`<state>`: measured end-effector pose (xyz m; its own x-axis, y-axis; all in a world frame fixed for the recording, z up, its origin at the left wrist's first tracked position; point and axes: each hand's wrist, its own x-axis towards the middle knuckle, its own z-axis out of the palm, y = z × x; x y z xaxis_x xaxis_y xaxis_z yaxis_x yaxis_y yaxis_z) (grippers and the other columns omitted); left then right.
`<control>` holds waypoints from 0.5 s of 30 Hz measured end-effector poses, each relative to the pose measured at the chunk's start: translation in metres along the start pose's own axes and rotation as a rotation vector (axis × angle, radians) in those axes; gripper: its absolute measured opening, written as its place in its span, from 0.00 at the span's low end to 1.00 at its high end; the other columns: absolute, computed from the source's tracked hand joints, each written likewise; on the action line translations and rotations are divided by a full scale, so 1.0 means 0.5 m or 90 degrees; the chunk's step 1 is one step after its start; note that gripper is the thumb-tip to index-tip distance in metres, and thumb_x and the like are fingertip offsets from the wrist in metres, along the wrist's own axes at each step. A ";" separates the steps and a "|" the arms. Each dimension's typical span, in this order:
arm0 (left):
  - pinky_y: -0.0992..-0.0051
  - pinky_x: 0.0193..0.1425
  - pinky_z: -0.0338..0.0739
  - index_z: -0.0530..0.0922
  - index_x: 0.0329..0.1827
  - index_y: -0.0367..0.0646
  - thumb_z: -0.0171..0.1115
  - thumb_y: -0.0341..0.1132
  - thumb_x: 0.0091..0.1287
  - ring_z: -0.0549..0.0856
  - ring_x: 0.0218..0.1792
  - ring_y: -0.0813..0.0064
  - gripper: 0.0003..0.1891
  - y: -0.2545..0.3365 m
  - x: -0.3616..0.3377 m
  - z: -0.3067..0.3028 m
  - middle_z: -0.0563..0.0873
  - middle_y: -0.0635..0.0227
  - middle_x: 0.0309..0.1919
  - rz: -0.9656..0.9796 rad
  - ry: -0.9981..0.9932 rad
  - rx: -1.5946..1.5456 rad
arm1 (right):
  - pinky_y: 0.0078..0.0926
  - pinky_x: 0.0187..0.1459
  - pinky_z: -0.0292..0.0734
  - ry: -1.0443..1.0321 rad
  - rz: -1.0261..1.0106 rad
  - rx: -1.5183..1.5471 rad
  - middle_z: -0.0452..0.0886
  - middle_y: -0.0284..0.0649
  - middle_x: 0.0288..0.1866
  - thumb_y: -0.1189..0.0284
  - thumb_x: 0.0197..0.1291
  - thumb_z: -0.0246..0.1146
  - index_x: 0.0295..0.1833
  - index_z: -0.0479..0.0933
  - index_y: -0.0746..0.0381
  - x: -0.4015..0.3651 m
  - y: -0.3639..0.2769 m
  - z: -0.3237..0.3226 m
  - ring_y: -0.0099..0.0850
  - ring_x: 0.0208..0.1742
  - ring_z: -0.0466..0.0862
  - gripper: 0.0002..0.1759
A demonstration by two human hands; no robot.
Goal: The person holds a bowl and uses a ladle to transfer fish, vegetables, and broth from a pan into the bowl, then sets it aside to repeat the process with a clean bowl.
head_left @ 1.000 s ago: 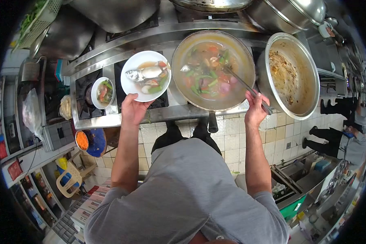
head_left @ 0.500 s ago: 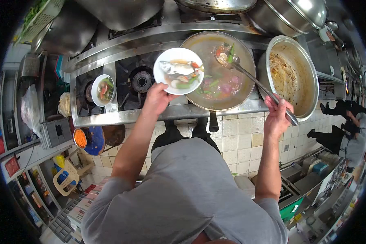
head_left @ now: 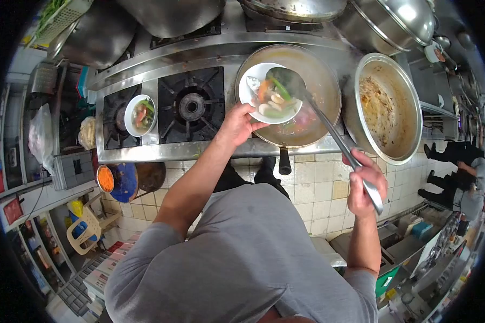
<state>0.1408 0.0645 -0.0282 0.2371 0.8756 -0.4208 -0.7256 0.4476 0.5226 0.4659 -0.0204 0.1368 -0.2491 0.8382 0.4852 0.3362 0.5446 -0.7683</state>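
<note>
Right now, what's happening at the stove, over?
Left hand gripping white bowl over pan. Right hand holding ladle, its head over the bowl. Nothing visibly in the way.

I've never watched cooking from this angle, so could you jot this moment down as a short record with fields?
Left hand: holds a white bowl over the pan
Right hand: grips a ladle by its handle
Ladle position: head at the white bowl's rim; contact unclear
White bowl contents: green, orange and pale pieces
Stove, left side: small bowl with food in it
Right of pan: large metal pot, brown residue inside
</note>
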 end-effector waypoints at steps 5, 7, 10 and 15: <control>0.50 0.67 0.83 0.67 0.76 0.37 0.60 0.34 0.66 0.82 0.66 0.55 0.33 0.020 -0.007 -0.029 0.78 0.54 0.68 0.026 0.008 -0.026 | 0.39 0.51 0.89 0.002 -0.103 -0.062 0.85 0.65 0.54 0.77 0.68 0.68 0.44 0.76 0.67 -0.004 -0.014 -0.017 0.51 0.55 0.90 0.07; 0.49 0.68 0.83 0.66 0.76 0.38 0.60 0.34 0.66 0.81 0.67 0.55 0.33 0.034 -0.017 -0.046 0.78 0.53 0.68 0.042 0.018 -0.023 | 0.39 0.51 0.89 0.057 -0.053 -0.060 0.85 0.65 0.54 0.78 0.68 0.67 0.45 0.76 0.67 -0.008 -0.020 -0.017 0.51 0.55 0.90 0.07; 0.48 0.65 0.85 0.68 0.75 0.39 0.59 0.33 0.67 0.83 0.65 0.59 0.31 0.058 -0.033 -0.074 0.80 0.59 0.67 0.088 0.024 -0.028 | 0.36 0.49 0.90 0.086 0.052 -0.074 0.86 0.61 0.53 0.81 0.69 0.66 0.47 0.76 0.68 -0.005 -0.022 -0.016 0.43 0.50 0.91 0.05; 0.50 0.66 0.85 0.65 0.78 0.40 0.60 0.35 0.65 0.81 0.67 0.55 0.35 0.114 -0.082 -0.117 0.77 0.55 0.70 0.146 0.061 -0.003 | 0.29 0.43 0.90 0.096 0.288 -0.007 0.88 0.50 0.44 0.79 0.72 0.65 0.49 0.78 0.70 -0.009 0.023 -0.012 0.32 0.41 0.91 0.05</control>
<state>0.0519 0.0435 -0.0243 0.0035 0.9331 -0.3595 -0.7564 0.2376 0.6094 0.4761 -0.0177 0.1283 0.0586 0.9856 0.1585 0.3902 0.1236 -0.9124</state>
